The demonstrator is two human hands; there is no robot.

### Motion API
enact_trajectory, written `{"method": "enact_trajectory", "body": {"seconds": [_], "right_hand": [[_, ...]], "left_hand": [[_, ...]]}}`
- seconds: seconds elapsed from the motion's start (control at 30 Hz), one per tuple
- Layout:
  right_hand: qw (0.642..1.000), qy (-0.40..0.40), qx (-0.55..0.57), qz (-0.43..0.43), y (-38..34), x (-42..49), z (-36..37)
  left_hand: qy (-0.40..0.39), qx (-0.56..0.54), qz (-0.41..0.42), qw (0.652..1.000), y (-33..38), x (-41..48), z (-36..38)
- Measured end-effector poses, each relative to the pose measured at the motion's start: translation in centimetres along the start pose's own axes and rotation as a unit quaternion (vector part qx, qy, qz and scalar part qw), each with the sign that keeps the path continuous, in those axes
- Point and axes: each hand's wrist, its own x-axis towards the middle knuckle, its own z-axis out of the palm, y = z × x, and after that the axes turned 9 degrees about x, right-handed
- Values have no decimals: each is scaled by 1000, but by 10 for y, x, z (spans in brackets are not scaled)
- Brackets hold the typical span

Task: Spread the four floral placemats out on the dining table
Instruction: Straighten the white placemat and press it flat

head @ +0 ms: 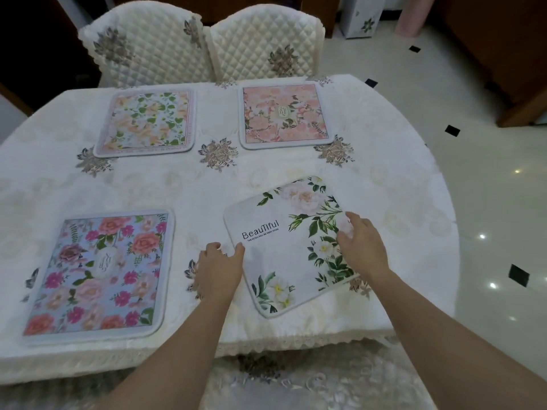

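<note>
On the table (266, 179) three floral placemats lie square while we pinch the skewed white placemat (284, 247) with our left hand (219, 267), right hand (359, 241) flat on it, risking bunched cloth or an overhanging corner.

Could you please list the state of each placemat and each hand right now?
Yellow-green floral placemat: flat, square to table.
Pink floral placemat: flat, square.
Blue rose placemat: flat, square.
White "Beautiful" placemat: flat, rotated askew.
Left hand: at its left edge.
Right hand: resting on it.
</note>
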Motion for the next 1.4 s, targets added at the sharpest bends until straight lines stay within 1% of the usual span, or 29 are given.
{"method": "enact_trajectory", "body": {"seconds": [0.07,0.17,0.33,0.43,0.53,0.6,0.8,0.9,1.0,1.2,1.4], "right_hand": [[999,-29,-16,16,6,17,2],[996,-60,-59,12,12,39,6],[995,-46,-84,33,11,62,15],[995,-46,-41,76,9,74,16],[990,-52,37,125,14,82,17],[987,-51,69,136,17,80,19],[974,-29,157,163,28,48,15],[970,-13,168,175,40,37,13],[970,3,168,177,50,31,15],[972,22,162,170,52,23,14],[972,30,151,177,56,20,10]], "left_hand": [[-7,-40,-44,998,8,3,9],[-1,-61,-65,996,19,5,21],[5,-54,-83,995,32,7,33],[1,-56,-92,994,37,6,34],[-7,-56,-47,997,34,8,36],[-5,-67,-8,998,32,7,35],[-31,-132,40,990,29,11,33],[-38,-118,53,991,26,12,36],[-22,-79,54,995,20,10,38],[-4,-40,56,998,15,10,38],[25,7,98,995,9,4,37]]}}
